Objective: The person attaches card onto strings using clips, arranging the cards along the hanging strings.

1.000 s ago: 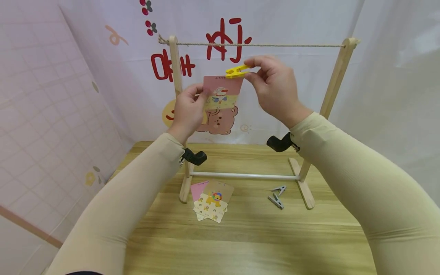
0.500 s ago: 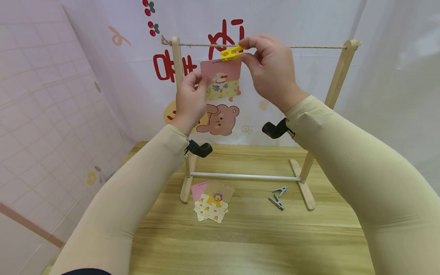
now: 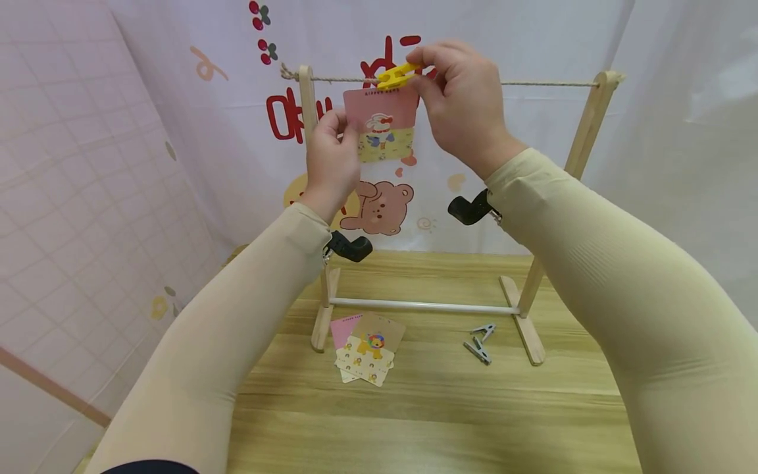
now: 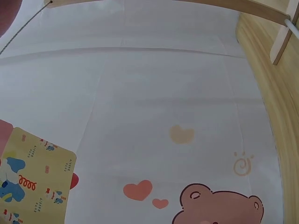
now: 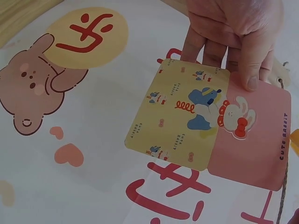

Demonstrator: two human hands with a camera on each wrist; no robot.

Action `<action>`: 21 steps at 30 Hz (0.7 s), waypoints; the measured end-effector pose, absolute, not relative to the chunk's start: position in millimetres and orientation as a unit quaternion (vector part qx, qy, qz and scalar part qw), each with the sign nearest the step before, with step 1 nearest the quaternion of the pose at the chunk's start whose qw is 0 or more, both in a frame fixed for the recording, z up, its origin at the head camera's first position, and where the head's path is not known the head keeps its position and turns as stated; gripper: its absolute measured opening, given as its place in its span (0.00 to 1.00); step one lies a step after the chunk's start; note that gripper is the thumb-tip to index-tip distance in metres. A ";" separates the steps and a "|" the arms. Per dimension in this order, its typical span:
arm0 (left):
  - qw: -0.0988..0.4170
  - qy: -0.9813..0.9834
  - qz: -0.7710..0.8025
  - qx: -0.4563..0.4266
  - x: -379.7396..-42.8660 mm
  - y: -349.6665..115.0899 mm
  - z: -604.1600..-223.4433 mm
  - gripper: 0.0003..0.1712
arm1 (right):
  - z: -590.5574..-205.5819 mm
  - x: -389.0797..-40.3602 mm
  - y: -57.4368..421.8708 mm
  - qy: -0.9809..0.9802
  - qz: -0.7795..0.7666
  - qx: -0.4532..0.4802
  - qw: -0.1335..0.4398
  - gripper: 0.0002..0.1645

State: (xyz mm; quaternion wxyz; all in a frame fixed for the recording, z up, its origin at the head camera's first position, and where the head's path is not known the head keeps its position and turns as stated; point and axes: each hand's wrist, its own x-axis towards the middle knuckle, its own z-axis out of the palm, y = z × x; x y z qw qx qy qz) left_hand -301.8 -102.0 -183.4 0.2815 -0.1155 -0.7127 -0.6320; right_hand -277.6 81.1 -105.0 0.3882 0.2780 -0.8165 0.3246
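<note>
My left hand (image 3: 334, 155) pinches the left edge of a pink and yellow card (image 3: 387, 112) with a rabbit on it. The right wrist view shows that thumb lying over the front of the card (image 5: 208, 123). At the card's top edge, level with the twine (image 3: 545, 83), is a yellow clothespin (image 3: 395, 77). My right hand (image 3: 464, 99) pinches its handle ends between thumb and fingers. The clothespin overlaps both card edge and twine in the head view. Only the card's lower part (image 4: 42, 172) shows in the left wrist view.
The twine runs between two wooden posts (image 3: 583, 131) of a stand, joined low down by a white rod (image 3: 423, 305). On the table (image 3: 426, 421) lie a fanned pile of cards (image 3: 370, 349) and two grey clothespins (image 3: 478, 349). A printed white cloth (image 3: 533, 39) hangs behind.
Both hands have risen together, bringing the card and the yellow clothespin from below the twine up to its height. The cards and grey clothespins on the table have stayed put.
</note>
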 end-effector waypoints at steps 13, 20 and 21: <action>0.276 -0.710 -0.641 -0.091 -297.5 -98.9 -174.0 0.12 | -99.4 -275.7 76.5 -0.830 0.296 0.269 0.388 0.16; 0.274 -0.718 -0.634 -0.083 -297.4 -98.2 -173.9 0.15 | -98.1 -275.2 73.1 -0.848 0.262 0.259 0.382 0.18; 0.276 -0.721 -0.631 -0.083 -297.5 -98.0 -174.0 0.15 | -98.1 -275.2 73.0 -0.849 0.260 0.258 0.381 0.18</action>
